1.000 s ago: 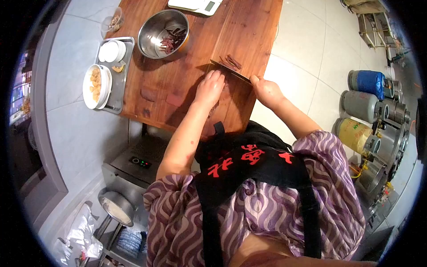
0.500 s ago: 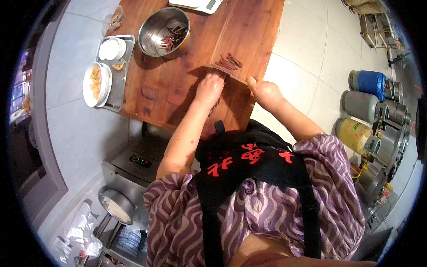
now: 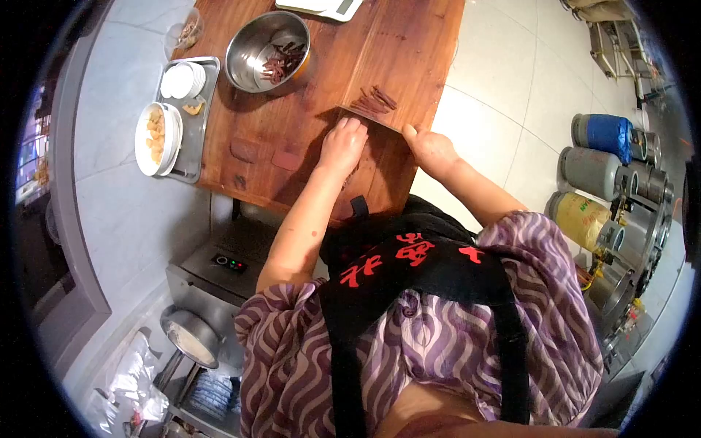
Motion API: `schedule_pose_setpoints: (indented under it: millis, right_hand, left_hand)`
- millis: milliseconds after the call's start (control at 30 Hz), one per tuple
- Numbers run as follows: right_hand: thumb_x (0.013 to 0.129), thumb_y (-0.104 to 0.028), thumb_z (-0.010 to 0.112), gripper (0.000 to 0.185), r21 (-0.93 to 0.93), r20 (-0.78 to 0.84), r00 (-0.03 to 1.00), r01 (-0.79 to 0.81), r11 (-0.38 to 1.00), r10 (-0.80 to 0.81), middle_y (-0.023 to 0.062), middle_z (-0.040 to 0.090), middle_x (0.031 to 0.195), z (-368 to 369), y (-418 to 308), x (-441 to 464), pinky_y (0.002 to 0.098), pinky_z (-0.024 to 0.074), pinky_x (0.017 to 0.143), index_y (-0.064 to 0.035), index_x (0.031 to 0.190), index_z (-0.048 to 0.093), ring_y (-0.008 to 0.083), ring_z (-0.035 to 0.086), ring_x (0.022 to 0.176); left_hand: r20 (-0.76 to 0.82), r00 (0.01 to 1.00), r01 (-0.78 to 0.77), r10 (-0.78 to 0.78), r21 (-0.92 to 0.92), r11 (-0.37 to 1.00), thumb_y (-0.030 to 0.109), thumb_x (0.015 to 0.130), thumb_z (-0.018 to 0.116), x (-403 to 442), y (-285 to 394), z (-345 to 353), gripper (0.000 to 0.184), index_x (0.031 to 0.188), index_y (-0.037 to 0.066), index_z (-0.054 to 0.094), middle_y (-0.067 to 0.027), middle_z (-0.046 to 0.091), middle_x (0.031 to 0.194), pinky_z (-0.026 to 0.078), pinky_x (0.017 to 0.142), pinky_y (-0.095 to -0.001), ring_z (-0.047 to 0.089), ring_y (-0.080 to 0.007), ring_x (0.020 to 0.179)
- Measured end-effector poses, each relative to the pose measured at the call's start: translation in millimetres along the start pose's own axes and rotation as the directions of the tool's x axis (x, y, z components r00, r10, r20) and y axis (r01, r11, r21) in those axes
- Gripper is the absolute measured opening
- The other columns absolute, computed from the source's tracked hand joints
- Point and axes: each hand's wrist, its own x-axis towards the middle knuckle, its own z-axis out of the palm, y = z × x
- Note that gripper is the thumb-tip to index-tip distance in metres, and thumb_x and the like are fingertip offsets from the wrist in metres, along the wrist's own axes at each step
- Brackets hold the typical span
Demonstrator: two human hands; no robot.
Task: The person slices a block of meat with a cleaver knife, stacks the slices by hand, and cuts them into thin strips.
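Note:
My right hand (image 3: 432, 152) grips a knife (image 3: 374, 120) near the right edge of the wooden table, its blade extending left in front of my left hand. Curled fingers of my left hand (image 3: 343, 146) sit close against the blade; what lies under them is hidden. Just beyond the blade lie dark red-brown strips (image 3: 374, 100), apparently cut meat. More dark pieces (image 3: 350, 177) show partly beside my left forearm. Flat brown-red slices (image 3: 286, 160) rest on the wood to the left. Further back, a steel bowl (image 3: 241, 62) contains similar strips.
A metal tray (image 3: 191, 169) with white dishes (image 3: 182, 79) and a bowl of yellowish chunks (image 3: 155, 135) stands at the table's left. A white scale (image 3: 321, 6) is at the back. Gas cylinders (image 3: 588, 174) stand on the floor at right.
The hands and knife stay in nearly the same place; the blade has shifted very slightly left. The strips beyond it look slightly more spread.

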Motion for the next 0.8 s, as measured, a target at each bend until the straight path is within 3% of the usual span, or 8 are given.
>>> schedule_pose_setpoints:
  millis: [200,300,433,500,533,633,800]
  right_hand:
    - [0.081,-0.007,0.057,0.021,-0.013,0.074,0.997,-0.016,1.000,0.016,0.0191,0.062,0.085,-9,7,1,0.0440,0.0548,0.060,-0.0039,0.099,0.046,0.0358,0.068,0.077]
    - [0.081,-0.004,0.055,0.018,0.020,0.020,0.999,0.035,0.999,-0.035,0.0211,0.063,0.081,-18,-4,-6,0.0468,0.0524,0.058,-0.0025,0.095,0.044,0.0390,0.066,0.073]
    - [0.082,-0.005,0.055,0.017,0.018,0.002,1.000,0.028,0.999,-0.028,0.0213,0.064,0.081,0,12,3,0.0460,0.0530,0.059,-0.0026,0.095,0.045,0.0385,0.066,0.073]
    - [0.082,-0.005,0.054,0.019,0.030,0.077,0.997,0.007,1.000,-0.010,0.0208,0.065,0.084,-5,17,6,0.0445,0.0543,0.061,-0.0031,0.098,0.046,0.0373,0.067,0.076]
    - [0.082,-0.005,0.054,0.018,0.037,0.086,0.996,0.006,0.999,-0.010,0.0211,0.065,0.083,-7,19,9,0.0449,0.0541,0.061,-0.0028,0.098,0.046,0.0377,0.067,0.076]
    - [0.083,-0.004,0.052,0.017,0.069,0.104,0.995,-0.005,0.998,-0.002,0.0217,0.065,0.082,-8,19,10,0.0462,0.0535,0.063,-0.0022,0.098,0.046,0.0387,0.066,0.077]
    - [0.083,-0.005,0.050,0.015,0.089,0.105,0.994,-0.038,0.995,0.028,0.0222,0.065,0.083,-14,17,10,0.0473,0.0533,0.065,-0.0022,0.097,0.046,0.0387,0.066,0.081]
  left_hand:
    - [-0.089,0.995,-0.041,0.036,-0.054,0.998,0.010,0.081,0.066,1,2,0,0.014,0.089,0.001,0.061,-0.0140,0.056,0.092,0.051,0.078,-0.0419,0.056,-0.0314,0.093]
    - [0.045,0.999,0.018,-0.019,0.014,1.000,0.010,0.081,0.067,-3,0,1,0.016,0.093,0.001,0.061,-0.0146,0.056,0.092,0.052,0.078,-0.0415,0.057,-0.0321,0.095]
    - [0.008,0.997,0.082,-0.082,-0.158,0.984,0.007,0.083,0.064,-1,3,-8,0.023,0.103,-0.003,0.062,-0.0168,0.060,0.102,0.050,0.085,-0.0435,0.057,-0.0358,0.103]
    - [-0.244,0.966,0.046,-0.090,-0.177,0.983,0.004,0.084,0.061,-6,-5,-7,0.031,0.114,-0.003,0.060,-0.0200,0.059,0.113,0.047,0.093,-0.0435,0.055,-0.0377,0.108]
    - [-0.182,0.963,0.157,-0.200,-0.226,0.961,0.004,0.086,0.059,-13,-9,-9,0.036,0.121,-0.002,0.057,-0.0223,0.058,0.120,0.044,0.098,-0.0421,0.054,-0.0384,0.113]
    - [-0.162,0.932,0.296,-0.325,-0.180,0.938,0.005,0.087,0.058,-32,-12,-14,0.034,0.121,0.000,0.059,-0.0203,0.059,0.119,0.043,0.098,-0.0421,0.054,-0.0372,0.114]
    - [-0.121,0.977,0.154,-0.178,-0.184,0.971,0.007,0.086,0.062,-28,-1,-10,0.032,0.118,0.001,0.061,-0.0170,0.061,0.118,0.045,0.098,-0.0413,0.054,-0.0348,0.114]
